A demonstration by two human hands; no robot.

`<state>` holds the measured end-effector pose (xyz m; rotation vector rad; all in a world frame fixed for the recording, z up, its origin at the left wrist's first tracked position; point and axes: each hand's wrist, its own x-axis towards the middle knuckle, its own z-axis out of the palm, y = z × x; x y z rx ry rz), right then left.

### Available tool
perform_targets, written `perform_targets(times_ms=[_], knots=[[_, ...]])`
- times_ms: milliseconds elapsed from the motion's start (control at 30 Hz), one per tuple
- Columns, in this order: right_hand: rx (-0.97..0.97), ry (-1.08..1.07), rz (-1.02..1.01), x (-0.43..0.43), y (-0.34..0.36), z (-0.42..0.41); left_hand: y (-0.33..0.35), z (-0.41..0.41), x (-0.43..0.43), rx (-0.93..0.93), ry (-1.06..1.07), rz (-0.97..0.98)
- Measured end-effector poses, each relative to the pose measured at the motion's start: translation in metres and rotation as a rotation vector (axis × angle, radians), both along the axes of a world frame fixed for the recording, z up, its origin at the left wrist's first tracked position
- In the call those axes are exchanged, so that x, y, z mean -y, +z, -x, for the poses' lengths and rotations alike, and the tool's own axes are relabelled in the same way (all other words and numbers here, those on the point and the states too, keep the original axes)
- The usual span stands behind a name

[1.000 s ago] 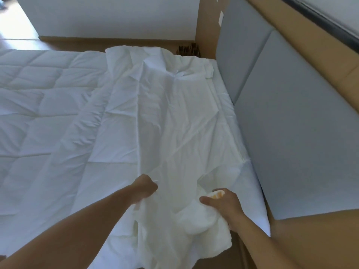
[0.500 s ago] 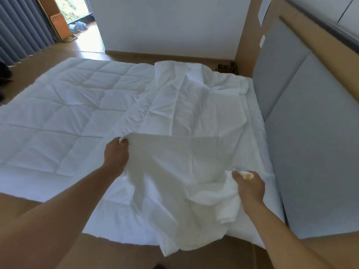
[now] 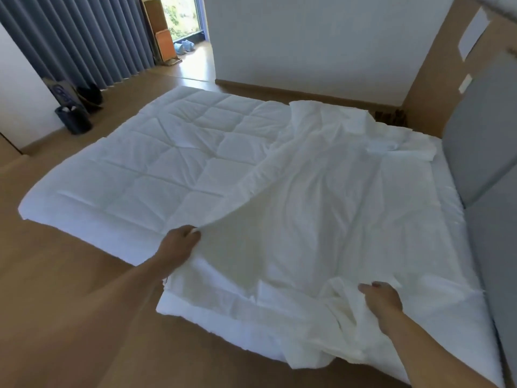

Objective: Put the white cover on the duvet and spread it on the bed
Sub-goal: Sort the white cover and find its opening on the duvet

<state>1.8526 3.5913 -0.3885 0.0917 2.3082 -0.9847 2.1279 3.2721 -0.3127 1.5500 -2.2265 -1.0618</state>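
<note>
A bedroom with a wood floor (image 3: pixel 56 275), grey curtains (image 3: pixel 84 37) and a grey padded headboard (image 3: pixel 481 152) on the right. The left hand (image 3: pixel 179 242) pinches the left edge of the white cover (image 3: pixel 321 214), holding it up off the quilted duvet (image 3: pixel 156 175). The right hand (image 3: pixel 382 299) grips bunched cover at the near edge. Between and beyond the hands the cover lies wrinkled over the duvet's right half; the left half lies bare.
</note>
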Motion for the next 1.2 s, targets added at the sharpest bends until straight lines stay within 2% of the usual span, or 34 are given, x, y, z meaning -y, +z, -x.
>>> perform_targets(times_ms=[100,200,300,400,500,567,700,800,1000,1200], knots=[[-0.006,0.152,0.022,0.058,-0.002,-0.036,-0.023,0.002,0.007,-0.021,-0.089,-0.139],[0.022,0.255,0.051,0.103,-0.004,-0.059,-0.035,-0.002,0.022,0.023,-0.118,-0.200],[0.039,0.324,0.056,0.137,-0.005,-0.066,-0.044,-0.008,0.046,0.131,-0.179,-0.277],[0.023,0.337,0.053,0.167,-0.007,-0.049,-0.050,-0.005,0.073,0.324,-0.286,-0.365],[0.007,0.328,0.055,0.203,-0.014,-0.016,-0.053,0.009,0.102,0.494,-0.383,-0.433],[-0.005,0.312,0.069,0.233,-0.020,0.013,-0.058,0.028,0.121,0.534,-0.413,-0.462],[-0.020,0.289,0.084,0.305,-0.034,0.079,-0.089,0.091,0.164,0.422,-0.328,-0.435],[-0.045,0.280,0.070,0.354,-0.048,0.134,-0.119,0.151,0.184,0.404,-0.331,-0.422],[-0.157,0.139,-0.016,0.434,-0.079,0.246,-0.170,0.243,0.206,0.462,-0.393,-0.282],[-0.150,-0.062,-0.186,0.483,-0.117,0.324,-0.194,0.301,0.237,0.427,-0.564,-0.373]])
